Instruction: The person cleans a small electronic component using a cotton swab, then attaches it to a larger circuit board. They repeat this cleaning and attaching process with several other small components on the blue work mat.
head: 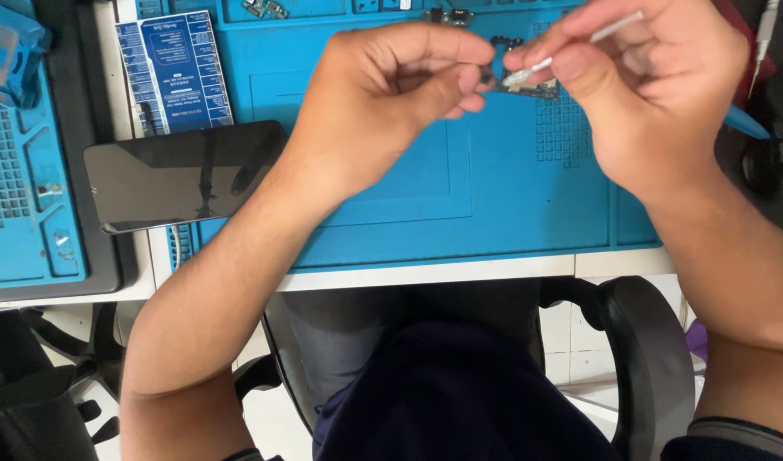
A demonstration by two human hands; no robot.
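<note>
our left hand (391, 94) pinches small dark part (528, 87) | our right hand (656, 85) clenched on thin white swab (571, 47), tip touching part just left of its fingertips | both above blue mat (460, 196) | dark phone (186, 175) well left of grip

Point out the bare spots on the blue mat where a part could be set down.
The blue mat is bare between the phone and its right edge, below both hands. Crowded: the top edge, where small parts lie, and where the left hand and right hand hold a small board and swab.
</note>
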